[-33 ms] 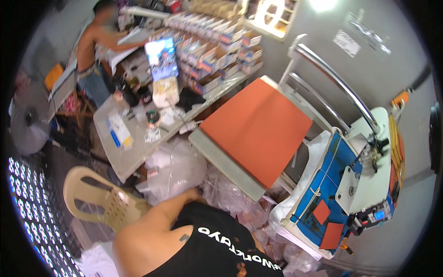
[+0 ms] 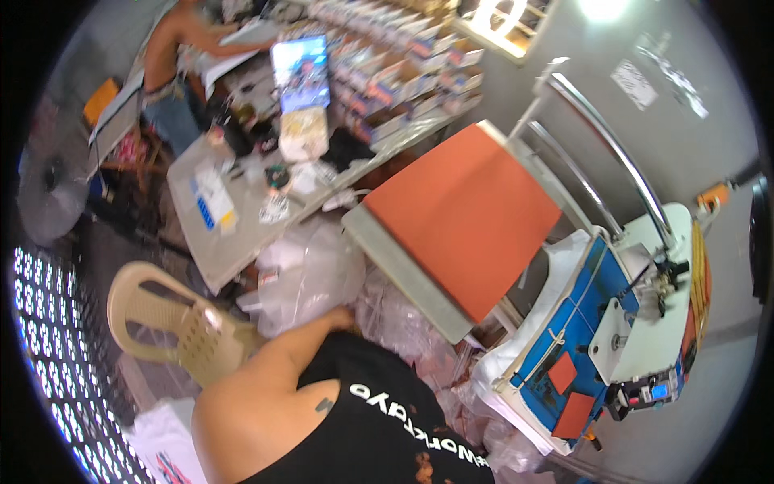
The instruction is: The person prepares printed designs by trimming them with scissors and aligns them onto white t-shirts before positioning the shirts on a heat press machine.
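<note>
My left arm (image 2: 294, 355) comes from the bare shoulder at the lower left and reaches down past my black sleeveless top (image 2: 387, 403). Its far end lies beside a bundle of clear plastic bags (image 2: 314, 266); my left hand is mostly hidden there, and its fingers cannot be made out. Of my right hand nothing shows. In front of me, a large orange-red pad (image 2: 463, 218) covers most of a grey board (image 2: 403, 274). To its right, two small red squares, one of them a red patch (image 2: 562, 373), lie on a blue surface (image 2: 536, 391) with cord across it.
A machine with chrome bars (image 2: 613, 161) and a small display (image 2: 661, 391) stands at right. Left are a beige plastic chair (image 2: 201, 347), a fan (image 2: 52, 181) and a cluttered table (image 2: 189, 173) with a lit screen (image 2: 301, 73). A co-worker (image 2: 173, 73) works beyond, near stacked boxes (image 2: 387, 89).
The whole view has shifted slightly, so most of the scene sits higher and a little farther right. My left arm stays in nearly the same pose beside the plastic bags.
</note>
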Available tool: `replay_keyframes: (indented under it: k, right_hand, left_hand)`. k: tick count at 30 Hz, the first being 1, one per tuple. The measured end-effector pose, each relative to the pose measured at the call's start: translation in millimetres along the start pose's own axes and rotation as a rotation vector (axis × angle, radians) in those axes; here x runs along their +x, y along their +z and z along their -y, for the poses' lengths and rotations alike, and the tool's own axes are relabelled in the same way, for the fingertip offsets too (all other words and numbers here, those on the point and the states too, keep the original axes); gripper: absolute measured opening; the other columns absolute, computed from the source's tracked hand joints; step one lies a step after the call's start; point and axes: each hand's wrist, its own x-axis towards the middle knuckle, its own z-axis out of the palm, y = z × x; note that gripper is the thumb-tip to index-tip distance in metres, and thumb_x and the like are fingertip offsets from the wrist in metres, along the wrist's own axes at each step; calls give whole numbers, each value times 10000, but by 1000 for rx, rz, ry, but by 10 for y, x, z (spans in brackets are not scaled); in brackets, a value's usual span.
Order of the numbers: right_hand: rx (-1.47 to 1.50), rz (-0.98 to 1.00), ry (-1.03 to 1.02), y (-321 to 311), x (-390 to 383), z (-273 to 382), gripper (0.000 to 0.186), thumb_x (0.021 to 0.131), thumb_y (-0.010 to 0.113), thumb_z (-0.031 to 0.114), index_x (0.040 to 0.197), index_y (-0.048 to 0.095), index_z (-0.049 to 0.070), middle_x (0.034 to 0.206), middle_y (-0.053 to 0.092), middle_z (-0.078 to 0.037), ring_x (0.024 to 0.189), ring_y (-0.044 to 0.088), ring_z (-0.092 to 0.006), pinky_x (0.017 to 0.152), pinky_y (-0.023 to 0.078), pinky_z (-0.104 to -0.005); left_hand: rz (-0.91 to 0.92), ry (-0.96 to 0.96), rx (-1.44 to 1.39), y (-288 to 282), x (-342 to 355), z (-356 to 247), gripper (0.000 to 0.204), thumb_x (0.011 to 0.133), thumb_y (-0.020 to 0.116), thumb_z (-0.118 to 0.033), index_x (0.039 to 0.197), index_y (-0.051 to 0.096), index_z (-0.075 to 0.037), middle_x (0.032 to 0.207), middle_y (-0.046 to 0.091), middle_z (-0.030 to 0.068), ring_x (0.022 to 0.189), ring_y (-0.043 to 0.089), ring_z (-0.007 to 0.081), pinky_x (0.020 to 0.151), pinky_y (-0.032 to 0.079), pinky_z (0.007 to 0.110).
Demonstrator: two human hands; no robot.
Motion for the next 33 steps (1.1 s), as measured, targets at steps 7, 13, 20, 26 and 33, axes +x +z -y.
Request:
replay_keyframes:
  k: [7, 13, 20, 26, 33]
  right_hand:
    - [134, -159, 14, 613, -212, -124, 497, 943, 465, 507, 1165, 648, 102, 941, 656, -94, 759, 620, -256, 694, 503, -342]
    - [-366, -440, 88, 1538, -119, -414, 433, 912, 479, 438, 1053, 718, 105, 1011, 689, -218, 893, 678, -347, 767, 531, -439]
    - [117, -467, 346, 2781, -1198, -1498, 382, 890, 466, 300, 1052, 696, 41, 1069, 678, -196, 998, 656, -351, 839, 517, -438]
    - [931, -513, 617, 3914, -1647, -2415, 322, 903, 524, 290, 1036, 713, 66, 987, 684, -136, 935, 656, -264, 828, 512, -398]
    - [1086, -1002, 589, 3693, -2846, -3782, 301, 891, 595, 300, 1028, 697, 53, 892, 698, -149, 768, 667, -247, 718, 529, -364]
  left_hand:
    - [-70, 185, -152, -292, -134, 171, 338, 842, 581, -364, 970, 730, -89, 1022, 694, 174, 942, 658, 342, 828, 504, 442]
    - [793, 66, -316, -501, -143, 523, 513, 917, 549, -419, 1273, 569, -50, 1251, 604, 196, 1143, 583, 331, 961, 449, 372]
    - [814, -109, 157, -323, 228, -100, 417, 891, 557, -352, 1145, 615, -27, 1161, 628, 218, 1074, 610, 346, 899, 467, 400]
    - [745, 24, 562, 533, 364, -854, 345, 869, 563, -295, 1036, 655, -7, 1083, 648, 236, 1015, 633, 359, 846, 482, 424]
    - [559, 672, 1199, 2891, 348, -2465, 285, 843, 571, -228, 909, 702, 16, 993, 672, 257, 946, 660, 375, 784, 500, 452]
